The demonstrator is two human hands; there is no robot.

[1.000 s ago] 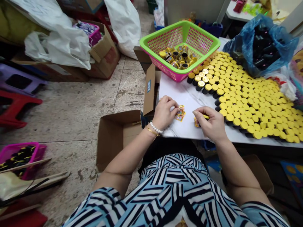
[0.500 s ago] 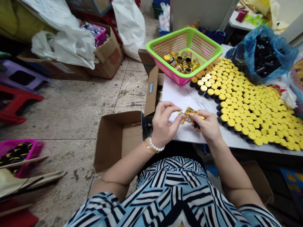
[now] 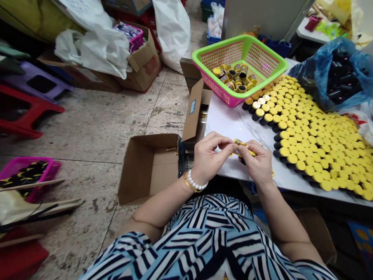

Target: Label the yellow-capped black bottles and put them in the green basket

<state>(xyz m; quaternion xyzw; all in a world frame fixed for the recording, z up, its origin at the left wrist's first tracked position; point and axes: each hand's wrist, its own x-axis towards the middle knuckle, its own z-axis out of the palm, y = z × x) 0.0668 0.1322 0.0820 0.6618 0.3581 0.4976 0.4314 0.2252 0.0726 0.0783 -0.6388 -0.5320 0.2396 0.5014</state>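
Observation:
My left hand (image 3: pixel 212 155) wears a pearl bracelet at the wrist. Its thumb and fingers pinch the edge of a yellow printed label (image 3: pixel 240 143) above the table edge. My right hand (image 3: pixel 258 161) is closed around a small black bottle with a yellow cap, mostly covered by the fingers; its thumb presses on the label. Beyond my right hand, many black bottles with yellow caps (image 3: pixel 309 151) stand packed upright together. A green and pink basket (image 3: pixel 210 87) at the table's far left corner contains several yellow-labelled pieces (image 3: pixel 239 77).
A blue plastic bag (image 3: pixel 320 83) of black bottles sits at the table's right rear. An open cardboard box (image 3: pixel 136 167) is left of my legs, with another box (image 3: pixel 192 116) against the white table (image 3: pixel 230 120). Stools (image 3: pixel 29 112) and a magenta basket (image 3: pixel 52 171) stand farther left.
My left fingers have closed in on the label, and both hands have come closer together. The label has tilted and shows less of its face. The camera view has shifted slightly left.

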